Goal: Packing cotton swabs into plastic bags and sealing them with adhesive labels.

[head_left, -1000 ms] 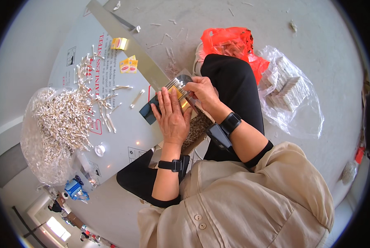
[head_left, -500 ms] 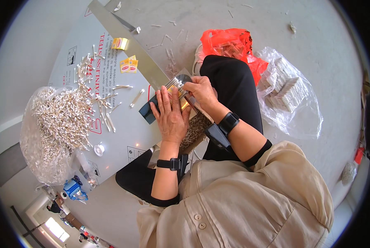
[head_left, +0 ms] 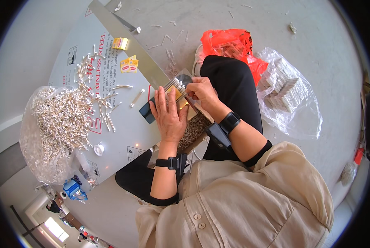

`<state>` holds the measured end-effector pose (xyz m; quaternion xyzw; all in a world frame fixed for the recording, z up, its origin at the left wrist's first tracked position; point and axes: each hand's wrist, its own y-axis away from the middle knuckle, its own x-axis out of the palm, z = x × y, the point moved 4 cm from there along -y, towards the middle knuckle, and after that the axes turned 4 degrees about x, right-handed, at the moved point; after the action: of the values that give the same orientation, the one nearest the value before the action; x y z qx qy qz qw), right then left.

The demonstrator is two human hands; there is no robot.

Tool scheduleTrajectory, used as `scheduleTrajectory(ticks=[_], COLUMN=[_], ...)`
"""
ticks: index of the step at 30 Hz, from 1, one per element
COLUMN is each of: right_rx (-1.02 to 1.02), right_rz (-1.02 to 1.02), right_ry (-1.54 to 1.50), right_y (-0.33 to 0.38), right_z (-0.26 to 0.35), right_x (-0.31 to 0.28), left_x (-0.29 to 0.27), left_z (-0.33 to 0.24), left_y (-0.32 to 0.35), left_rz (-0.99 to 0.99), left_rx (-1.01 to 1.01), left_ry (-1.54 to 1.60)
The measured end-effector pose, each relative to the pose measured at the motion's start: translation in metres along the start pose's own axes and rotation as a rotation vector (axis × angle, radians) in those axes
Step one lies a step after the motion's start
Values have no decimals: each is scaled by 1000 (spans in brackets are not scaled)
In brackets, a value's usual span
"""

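A bundle of white-tipped cotton swabs (head_left: 176, 84), with a yellow card or label beside it, lies on a dark flat plate (head_left: 147, 113) at the table's edge. My left hand (head_left: 168, 120) rests flat over the near side of this bundle, fingers stretched and slightly spread. At the bundle's right side, the fingers of my right hand (head_left: 203, 91) are pinched together; what sits between the fingertips is hidden. Just below both hands, an open cardboard box (head_left: 195, 130) full of brownish swab-like sticks sits at my lap.
On the metal-topped table (head_left: 123, 111) a clear bag spills a heap of cotton swabs (head_left: 61, 124). Yellow cards (head_left: 129, 65) and a small white round container (head_left: 99, 149) lie nearby. On the floor are a red bag (head_left: 234, 43) and a clear bag of white packs (head_left: 286, 89).
My right hand has drawn back slightly to the right from the swab tips. My left hand has shifted a little to the left, and its fingers remain stretched out.
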<state>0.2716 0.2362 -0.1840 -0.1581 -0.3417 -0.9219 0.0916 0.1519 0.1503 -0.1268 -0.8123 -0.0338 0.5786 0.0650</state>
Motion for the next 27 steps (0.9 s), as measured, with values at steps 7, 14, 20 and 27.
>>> scheduleTrajectory(ticks=[7,14,20,27], right_rx=[38,30,-13,-12], right_rz=[-20,-1,-6,9], right_ry=[-22,-29,-21,-29], right_y=[4,0,-3,-1], right_z=[2,-2,-6,-5], right_x=[0,1,0,-1], left_x=[-12,-5,-2,-1], left_z=[-5,-2,-1,3], left_y=[-18,-35,-35,-37], left_rz=[-148,-183,-181,-153], left_rx=[3,-9,-43,-79], left_ry=[171,168,179,217])
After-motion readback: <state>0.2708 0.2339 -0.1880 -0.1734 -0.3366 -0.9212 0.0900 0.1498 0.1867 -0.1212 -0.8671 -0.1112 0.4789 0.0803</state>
